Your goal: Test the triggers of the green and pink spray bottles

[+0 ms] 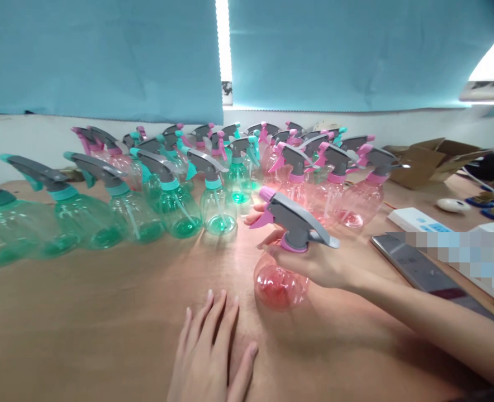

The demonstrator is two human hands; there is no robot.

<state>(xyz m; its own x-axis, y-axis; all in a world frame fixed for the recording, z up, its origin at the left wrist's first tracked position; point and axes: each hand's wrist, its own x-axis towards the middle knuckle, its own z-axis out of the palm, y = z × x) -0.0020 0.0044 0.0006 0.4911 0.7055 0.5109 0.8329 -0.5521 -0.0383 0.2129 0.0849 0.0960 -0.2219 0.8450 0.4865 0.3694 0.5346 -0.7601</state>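
Observation:
My right hand is closed round the neck of a pink spray bottle with a grey trigger head and pink nozzle; the bottle stands on the wooden table. My left hand lies flat on the table just in front of that bottle, fingers stretched and slightly spread, holding nothing. Behind them stand several green spray bottles on the left and several pink spray bottles on the right, all with grey trigger heads.
A phone lies flat at the right, beside a white power strip and a white mouse-like object. Cardboard pieces sit at the back right. Blue curtains hang over a white wall behind the table.

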